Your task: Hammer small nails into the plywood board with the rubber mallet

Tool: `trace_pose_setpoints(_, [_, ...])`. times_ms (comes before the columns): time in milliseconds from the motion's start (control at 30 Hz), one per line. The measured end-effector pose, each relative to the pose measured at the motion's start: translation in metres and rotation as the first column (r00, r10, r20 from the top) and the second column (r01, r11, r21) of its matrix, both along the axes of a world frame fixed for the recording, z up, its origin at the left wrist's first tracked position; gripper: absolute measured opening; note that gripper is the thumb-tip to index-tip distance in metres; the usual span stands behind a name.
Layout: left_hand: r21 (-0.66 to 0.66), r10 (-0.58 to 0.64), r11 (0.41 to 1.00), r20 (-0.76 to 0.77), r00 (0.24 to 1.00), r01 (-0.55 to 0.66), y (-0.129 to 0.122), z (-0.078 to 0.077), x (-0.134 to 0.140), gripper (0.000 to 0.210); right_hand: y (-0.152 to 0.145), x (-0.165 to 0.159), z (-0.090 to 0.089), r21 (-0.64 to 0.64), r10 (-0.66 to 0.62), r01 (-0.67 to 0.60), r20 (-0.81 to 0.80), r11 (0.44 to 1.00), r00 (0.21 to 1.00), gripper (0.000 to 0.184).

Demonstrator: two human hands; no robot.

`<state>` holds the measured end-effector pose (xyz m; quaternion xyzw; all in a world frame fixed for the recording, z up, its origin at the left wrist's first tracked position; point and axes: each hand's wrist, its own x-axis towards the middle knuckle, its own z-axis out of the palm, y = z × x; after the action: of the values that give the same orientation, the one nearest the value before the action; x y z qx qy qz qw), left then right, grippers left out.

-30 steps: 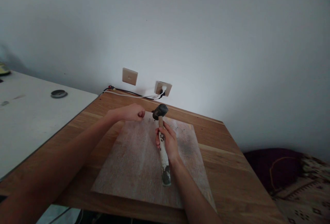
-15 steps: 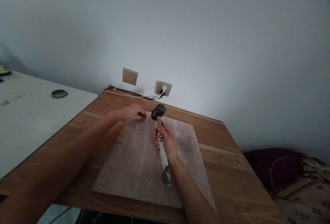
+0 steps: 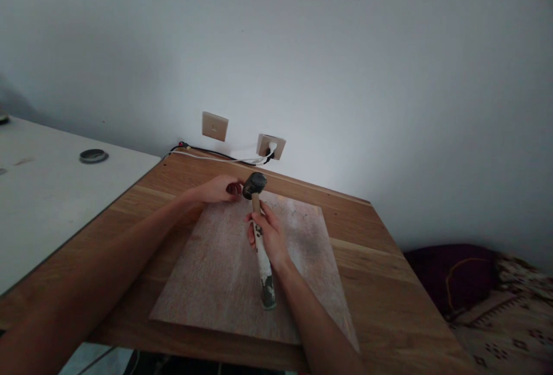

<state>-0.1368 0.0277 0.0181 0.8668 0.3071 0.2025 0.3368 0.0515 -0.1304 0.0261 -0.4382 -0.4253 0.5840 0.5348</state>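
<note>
Right hand (image 3: 270,235): closed round the upper handle of a mallet (image 3: 262,260), near the dark head; handle slants back toward the wearer, butt nearest. Forearm reaches in from the lower right.

Left hand (image 3: 218,189): fingers curled at the far left edge of the board (image 3: 220,271), just beside the mallet head; cannot tell whether anything is pinched in them. Left arm extended, long diagonal from lower left.

Step, as I judge it: placing or steadying something at that far edge, mallet at the ready. A blow here would call for a settled left grip, fingertips clear of the head, a short controlled swing.

Outward: small dark marks along the board's far edge; board flat on the wooden counter (image 3: 367,283); cables (image 3: 211,158) behind, against the wall.
</note>
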Motion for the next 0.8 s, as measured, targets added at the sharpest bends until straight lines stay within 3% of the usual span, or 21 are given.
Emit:
trace_pose_setpoints(233, [-0.111, -0.028, 0.993, 0.107, 0.994, 0.04, 0.004, -0.006, -0.002, 0.049, 0.004, -0.008, -0.005, 0.03, 0.066, -0.067, 0.041, 0.997, 0.997, 0.055])
trace_pose_setpoints(400, [-0.113, -0.011, 0.993, 0.099, 0.995, 0.022, 0.006, -0.008, -0.001, 0.051, 0.006, -0.009, -0.01, 0.044, 0.074, -0.077, 0.073, 0.996, 0.995, 0.051])
trace_pose_setpoints(533, [-0.113, -0.045, 0.992, 0.096, 0.994, 0.056, 0.005, -0.006, -0.002, 0.049, 0.006, -0.005, -0.006, 0.009, 0.059, -0.059, 0.03, 0.998, 0.998, 0.061])
trace_pose_setpoints(633, [-0.072, -0.012, 0.997, 0.044, 0.999, 0.015, 0.002, 0.003, -0.005, 0.058, -0.006, 0.002, 0.006, 0.019, -0.011, 0.012, -0.053, 1.0, 0.999, 0.072])
trace_pose_setpoints(700, [-0.011, 0.075, 0.997, 0.04, 0.996, -0.075, -0.002, 0.016, -0.007, 0.064, -0.021, 0.009, 0.015, 0.076, -0.047, 0.048, -0.021, 0.996, 0.999, 0.058])
trace_pose_setpoints(800, [0.101, 0.206, 0.971, 0.096, 0.974, -0.216, -0.015, 0.04, -0.005, 0.06, -0.05, 0.021, 0.019, 0.173, -0.09, 0.054, 0.208, 0.983, 0.974, 0.027])
